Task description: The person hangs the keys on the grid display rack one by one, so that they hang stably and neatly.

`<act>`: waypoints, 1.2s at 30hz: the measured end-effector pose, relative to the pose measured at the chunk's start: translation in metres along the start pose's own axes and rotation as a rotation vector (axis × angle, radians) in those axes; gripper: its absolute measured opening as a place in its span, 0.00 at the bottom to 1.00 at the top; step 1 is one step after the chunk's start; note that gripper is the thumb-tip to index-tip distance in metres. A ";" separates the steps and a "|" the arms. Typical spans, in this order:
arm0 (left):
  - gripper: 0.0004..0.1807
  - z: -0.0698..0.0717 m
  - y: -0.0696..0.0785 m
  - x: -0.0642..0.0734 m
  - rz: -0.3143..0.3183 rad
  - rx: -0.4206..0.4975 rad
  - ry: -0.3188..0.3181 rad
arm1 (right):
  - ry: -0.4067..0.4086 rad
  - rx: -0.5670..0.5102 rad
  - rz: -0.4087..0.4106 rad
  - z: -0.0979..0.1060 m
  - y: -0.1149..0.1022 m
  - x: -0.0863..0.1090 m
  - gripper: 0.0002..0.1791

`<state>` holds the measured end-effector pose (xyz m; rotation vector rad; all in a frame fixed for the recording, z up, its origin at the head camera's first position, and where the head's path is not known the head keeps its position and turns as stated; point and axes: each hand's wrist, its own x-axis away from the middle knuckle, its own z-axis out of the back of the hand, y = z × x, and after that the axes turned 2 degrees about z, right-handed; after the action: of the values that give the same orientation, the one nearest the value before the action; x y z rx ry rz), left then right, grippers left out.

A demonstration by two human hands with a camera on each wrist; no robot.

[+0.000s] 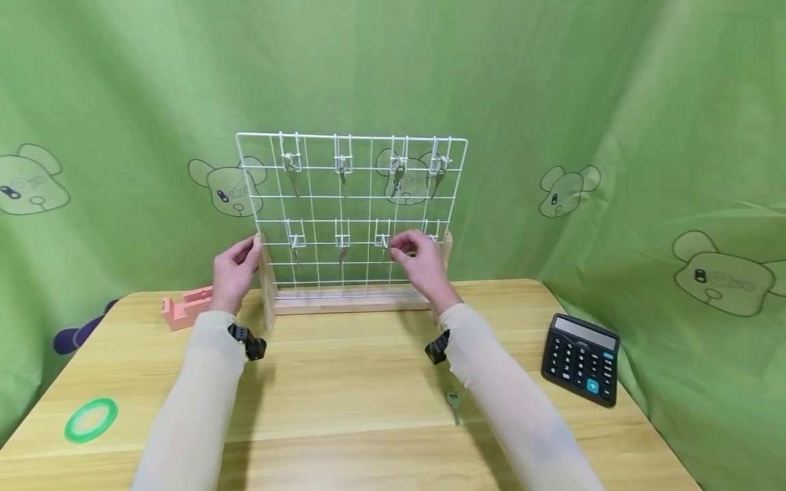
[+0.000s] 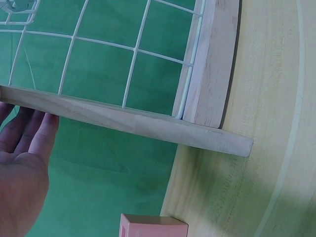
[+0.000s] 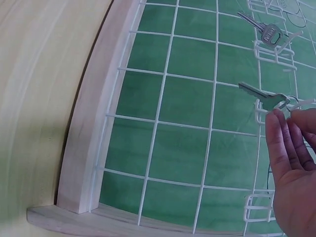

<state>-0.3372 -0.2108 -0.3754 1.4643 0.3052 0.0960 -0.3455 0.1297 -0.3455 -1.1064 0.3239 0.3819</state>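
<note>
A white wire grid rack [image 1: 371,140] stands upright in a wooden base, with silver keys hanging from hooks in two rows. My left hand [image 1: 235,273] grips the top of the left wooden post [image 2: 148,126]; in the left wrist view its fingers go behind the post. At a lower-row hook, right of the middle, my right hand [image 1: 420,262] pinches a key [image 3: 266,98] near its head and ring. The blade points away from the fingertips. Beside it hangs another key [image 3: 270,35] on its hook. A loose key [image 1: 454,407] lies on the table under my right forearm.
A black calculator [image 1: 580,359] lies at the table's right. On the left are a pink holder [image 1: 184,311] and a green ring-shaped disc [image 1: 91,420]. A purple object [image 1: 76,337] shows past the left edge. Green curtain [image 1: 491,82] hangs close behind the rack and at both sides.
</note>
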 end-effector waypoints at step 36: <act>0.28 0.000 0.000 0.001 0.021 0.008 -0.002 | -0.209 0.163 -0.028 0.049 0.018 0.074 0.07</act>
<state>-0.3360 -0.2107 -0.3751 1.4759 0.2883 0.1103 -0.2849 0.1910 -0.3716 -0.9015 0.1517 0.4343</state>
